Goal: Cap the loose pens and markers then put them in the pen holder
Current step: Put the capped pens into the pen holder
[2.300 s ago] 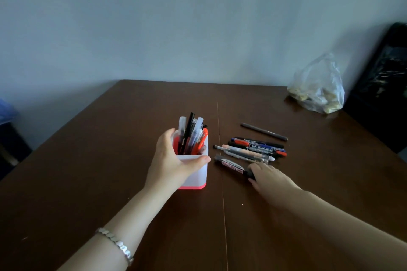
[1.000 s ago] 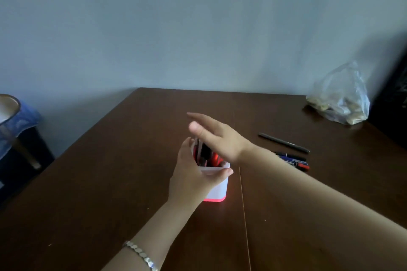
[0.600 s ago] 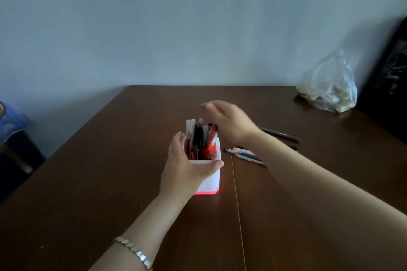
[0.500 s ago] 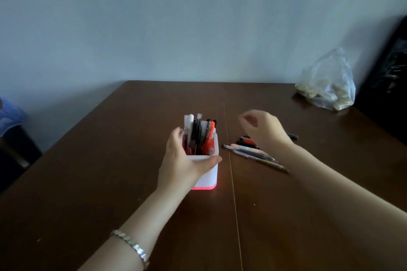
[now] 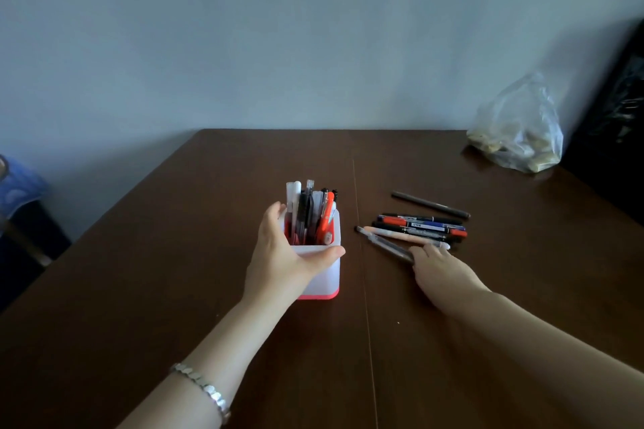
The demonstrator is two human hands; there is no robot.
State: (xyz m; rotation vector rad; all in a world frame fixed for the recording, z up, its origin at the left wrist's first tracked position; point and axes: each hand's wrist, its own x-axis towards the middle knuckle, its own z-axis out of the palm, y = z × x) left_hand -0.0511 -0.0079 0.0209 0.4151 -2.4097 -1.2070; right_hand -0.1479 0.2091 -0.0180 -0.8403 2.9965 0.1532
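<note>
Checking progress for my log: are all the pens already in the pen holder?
No, a cluster of loose pens lies on the table beside the pen holder.

The person is wearing a silver bracelet (image 5: 200, 388) on the left wrist; its small, flat, rounded links are catching the light. Beyond the bracelet the left hand (image 5: 284, 261) is showing bare, as is the forearm behind it. The right hand (image 5: 442, 272) and forearm are showing bare too.
</note>
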